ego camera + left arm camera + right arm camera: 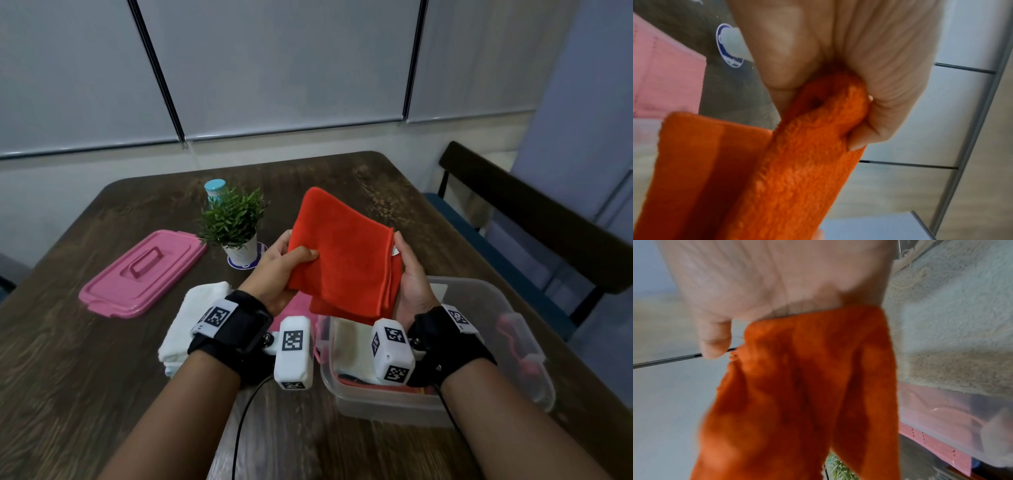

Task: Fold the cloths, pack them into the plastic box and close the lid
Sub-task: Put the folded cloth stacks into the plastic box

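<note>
A folded orange-red cloth (342, 253) is held in the air above the table, between both hands. My left hand (281, 267) grips its left edge, thumb on top and fingers underneath; the left wrist view shows the cloth (797, 162) pinched in that hand (838, 68). My right hand (411, 274) holds the cloth's right edge, and in the right wrist view the cloth (807, 394) hangs from its palm (777, 280). Just below and to the right stands the clear plastic box (486, 298) with folded cloths inside (349, 346). Its pink lid (144, 270) lies apart at the left.
A stack of folded white cloths (195, 318) lies near my left wrist, with a pink cloth (298, 305) beside it. A small potted plant (236, 226) on a coaster and a teal-capped bottle (215, 189) stand behind. A chair (534, 219) stands at the table's right side.
</note>
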`<state>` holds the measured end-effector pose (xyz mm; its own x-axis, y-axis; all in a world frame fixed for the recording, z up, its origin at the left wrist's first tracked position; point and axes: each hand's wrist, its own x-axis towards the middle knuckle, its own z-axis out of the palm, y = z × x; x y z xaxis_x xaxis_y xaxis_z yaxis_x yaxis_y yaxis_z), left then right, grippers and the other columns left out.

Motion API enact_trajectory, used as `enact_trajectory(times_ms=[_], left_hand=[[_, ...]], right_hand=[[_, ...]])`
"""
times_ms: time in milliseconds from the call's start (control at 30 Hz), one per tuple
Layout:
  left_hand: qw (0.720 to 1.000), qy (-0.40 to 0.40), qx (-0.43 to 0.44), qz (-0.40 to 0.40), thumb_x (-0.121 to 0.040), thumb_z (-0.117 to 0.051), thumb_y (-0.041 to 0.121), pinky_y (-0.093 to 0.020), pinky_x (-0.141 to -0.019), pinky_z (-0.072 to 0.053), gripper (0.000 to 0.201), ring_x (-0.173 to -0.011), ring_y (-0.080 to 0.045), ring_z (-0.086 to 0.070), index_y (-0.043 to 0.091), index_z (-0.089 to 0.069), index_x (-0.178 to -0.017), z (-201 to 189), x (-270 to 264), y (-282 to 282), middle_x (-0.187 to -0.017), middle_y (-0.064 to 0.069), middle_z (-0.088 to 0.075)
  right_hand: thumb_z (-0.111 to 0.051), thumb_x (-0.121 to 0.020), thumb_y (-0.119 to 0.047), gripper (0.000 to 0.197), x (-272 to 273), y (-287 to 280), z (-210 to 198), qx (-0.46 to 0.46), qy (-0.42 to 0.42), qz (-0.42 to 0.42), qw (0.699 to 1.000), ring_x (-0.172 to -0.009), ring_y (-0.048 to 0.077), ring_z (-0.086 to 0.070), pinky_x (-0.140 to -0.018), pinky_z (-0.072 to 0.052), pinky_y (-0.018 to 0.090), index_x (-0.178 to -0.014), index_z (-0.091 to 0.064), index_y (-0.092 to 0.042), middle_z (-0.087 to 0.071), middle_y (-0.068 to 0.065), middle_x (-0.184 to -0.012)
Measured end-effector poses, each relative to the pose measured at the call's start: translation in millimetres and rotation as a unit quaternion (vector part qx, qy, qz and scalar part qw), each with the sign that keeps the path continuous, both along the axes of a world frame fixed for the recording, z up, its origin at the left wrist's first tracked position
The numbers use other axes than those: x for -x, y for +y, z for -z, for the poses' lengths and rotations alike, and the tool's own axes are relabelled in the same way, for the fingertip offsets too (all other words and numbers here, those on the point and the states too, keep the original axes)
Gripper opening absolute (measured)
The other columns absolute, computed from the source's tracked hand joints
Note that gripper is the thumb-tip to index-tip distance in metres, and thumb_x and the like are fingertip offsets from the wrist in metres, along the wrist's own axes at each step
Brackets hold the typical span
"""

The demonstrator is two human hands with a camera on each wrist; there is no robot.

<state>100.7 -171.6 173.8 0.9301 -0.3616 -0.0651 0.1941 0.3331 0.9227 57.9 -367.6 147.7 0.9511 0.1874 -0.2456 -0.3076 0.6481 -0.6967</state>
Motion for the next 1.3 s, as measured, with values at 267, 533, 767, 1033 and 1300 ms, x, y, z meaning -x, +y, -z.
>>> enact_trajectory(times_ms=[267, 533, 767, 1033, 1300], left_hand=[[0.988, 0.081, -0.129, 0.003, -0.067, -0.074, 0.025, -0.039, -0.064, -0.055, 0.061, -0.085, -0.024, -0.067, 0.01, -0.054, -0.123, 30, -7, 2, -0.108, -0.013, -0.066], [0.918, -0.12, -0.368, -0.09, -0.079, -0.075, 0.041, -0.041, -0.085, -0.055, 0.043, -0.093, -0.021, -0.066, 0.018, -0.059, -0.112, 17, -16, -1, -0.104, -0.003, -0.068], [0.771, -0.242, -0.582, -0.09, -0.087, -0.063, 0.042, -0.03, -0.09, -0.039, 0.044, -0.101, -0.017, -0.046, 0.018, -0.058, -0.123, 13, -23, -8, -0.114, -0.001, -0.042], [0.684, -0.359, -0.622, -0.13, -0.091, -0.057, 0.033, -0.034, -0.093, -0.037, 0.034, -0.106, -0.024, -0.041, 0.023, -0.059, -0.124, 11, -19, -19, -0.12, -0.001, -0.047], [0.868, -0.288, -0.395, -0.08, -0.101, -0.043, 0.026, -0.021, -0.053, -0.035, 0.013, -0.06, -0.007, -0.046, 0.015, -0.039, -0.096, -34, -12, -40, -0.071, 0.006, -0.046]], right_hand=[[-0.038, -0.087, -0.07, 0.074, 5, -1, 1, 0.024, 0.029, 0.003, 0.999, -0.112, 0.032, -0.063, -0.086, -0.055, 0.046, -0.13, -0.058, -0.014, -0.064, 0.018, -0.124], [-0.032, -0.083, -0.079, 0.086, 1, 4, 11, -0.006, 0.068, 0.012, 0.998, -0.116, 0.036, -0.06, -0.095, -0.047, 0.051, -0.133, -0.056, -0.013, -0.062, 0.02, -0.127], [-0.029, -0.084, -0.079, 0.084, 3, 1, 9, 0.007, 0.065, -0.002, 0.998, -0.108, 0.035, -0.065, -0.08, -0.057, 0.048, -0.127, -0.059, -0.013, -0.065, 0.02, -0.122], [-0.032, -0.081, -0.082, 0.089, 0, -3, 14, 0.001, 0.061, 0.016, 0.998, -0.119, 0.036, -0.058, -0.1, -0.043, 0.054, -0.137, -0.051, -0.016, -0.06, 0.018, -0.13], [-0.032, -0.07, -0.091, 0.103, 3, -9, 21, -0.056, 0.086, 0.019, 0.994, -0.124, 0.042, -0.052, -0.107, -0.034, 0.06, -0.138, -0.051, -0.017, -0.056, 0.022, -0.134]])
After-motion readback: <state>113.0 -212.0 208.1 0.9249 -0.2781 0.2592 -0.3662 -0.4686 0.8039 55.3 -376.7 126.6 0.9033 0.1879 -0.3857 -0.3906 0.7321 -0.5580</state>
